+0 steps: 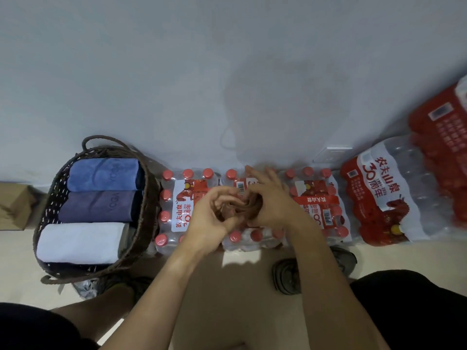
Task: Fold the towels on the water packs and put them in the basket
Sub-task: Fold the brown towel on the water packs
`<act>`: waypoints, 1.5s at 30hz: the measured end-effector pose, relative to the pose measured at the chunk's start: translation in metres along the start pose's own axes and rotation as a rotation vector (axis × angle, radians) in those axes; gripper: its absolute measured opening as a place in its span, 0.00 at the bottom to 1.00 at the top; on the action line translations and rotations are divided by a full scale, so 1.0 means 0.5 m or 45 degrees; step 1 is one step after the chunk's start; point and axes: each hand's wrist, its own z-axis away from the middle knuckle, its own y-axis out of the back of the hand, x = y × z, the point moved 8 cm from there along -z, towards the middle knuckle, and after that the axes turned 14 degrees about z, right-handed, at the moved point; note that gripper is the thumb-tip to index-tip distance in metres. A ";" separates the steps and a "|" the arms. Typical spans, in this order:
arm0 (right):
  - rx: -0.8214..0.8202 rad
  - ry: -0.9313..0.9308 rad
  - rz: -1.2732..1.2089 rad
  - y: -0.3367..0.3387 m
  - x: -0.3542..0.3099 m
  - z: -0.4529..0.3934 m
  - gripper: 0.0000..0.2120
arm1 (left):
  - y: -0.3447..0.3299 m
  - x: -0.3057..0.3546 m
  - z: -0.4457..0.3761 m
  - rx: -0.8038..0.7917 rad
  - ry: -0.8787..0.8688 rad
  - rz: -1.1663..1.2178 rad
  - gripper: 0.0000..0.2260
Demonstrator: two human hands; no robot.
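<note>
A small brown towel [249,207] is bunched between my two hands above the middle water pack [242,238]. My left hand [209,223] curls around its left side and my right hand [270,200] grips its right side with fingers partly spread. Most of the towel is hidden by my fingers. The dark woven basket [144,223] stands to the left of the packs and holds three rolled towels: a blue one [103,174], a purple one [97,207] and a white one [80,242].
Shrink-wrapped packs of red-capped bottles [174,210] line the wall, with larger packs [384,195] stacked at the right. A cardboard box [15,205] sits left of the basket. My shoes [288,274] and knees are near the bottom.
</note>
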 end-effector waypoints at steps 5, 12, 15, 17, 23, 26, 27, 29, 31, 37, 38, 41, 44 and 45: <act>-0.174 -0.186 -0.524 0.010 0.094 0.053 0.16 | -0.017 0.014 -0.010 -0.066 0.055 0.206 0.20; -0.373 -0.059 -0.815 -0.014 0.135 0.087 0.20 | -0.063 -0.015 -0.013 -0.176 0.208 0.425 0.19; -0.258 -0.101 -0.944 -0.020 0.160 0.088 0.09 | -0.061 -0.025 -0.024 -0.076 0.214 0.300 0.17; -0.219 -0.163 -1.103 -0.032 0.173 0.092 0.08 | -0.062 -0.026 -0.031 -0.055 0.207 0.196 0.18; -0.260 -0.208 -1.031 -0.052 0.173 0.090 0.31 | -0.070 -0.017 -0.023 -0.173 0.231 0.054 0.18; -0.221 -0.111 -0.594 -0.025 0.133 0.077 0.48 | -0.092 -0.007 -0.019 -0.317 0.192 -0.154 0.16; -0.223 -0.070 -0.464 -0.021 0.112 0.073 0.48 | -0.098 -0.001 -0.019 -0.347 0.175 -0.207 0.16; -0.239 -0.053 -0.237 -0.021 0.075 0.069 0.44 | -0.103 0.014 -0.022 -0.386 0.155 -0.253 0.16; -0.193 -0.033 -0.105 -0.019 0.048 0.068 0.40 | -0.102 0.032 -0.025 -0.423 0.119 -0.265 0.16; -0.203 -0.131 -0.686 -0.020 0.120 0.091 0.12 | -0.046 0.041 -0.046 -0.269 0.008 -0.331 0.19; -0.188 -0.139 -0.817 -0.024 0.137 0.093 0.11 | -0.033 0.033 -0.050 -0.228 0.001 -0.399 0.19; -0.098 -0.188 -1.023 -0.046 0.179 0.086 0.12 | -0.008 0.003 -0.058 -0.060 -0.059 -0.623 0.18; 0.138 -0.356 -1.056 -0.068 0.211 0.061 0.14 | 0.000 -0.036 -0.050 0.147 -0.070 -0.564 0.19; 0.240 -0.454 -1.038 -0.074 0.222 0.058 0.17 | 0.007 -0.058 -0.046 0.203 -0.034 -0.536 0.21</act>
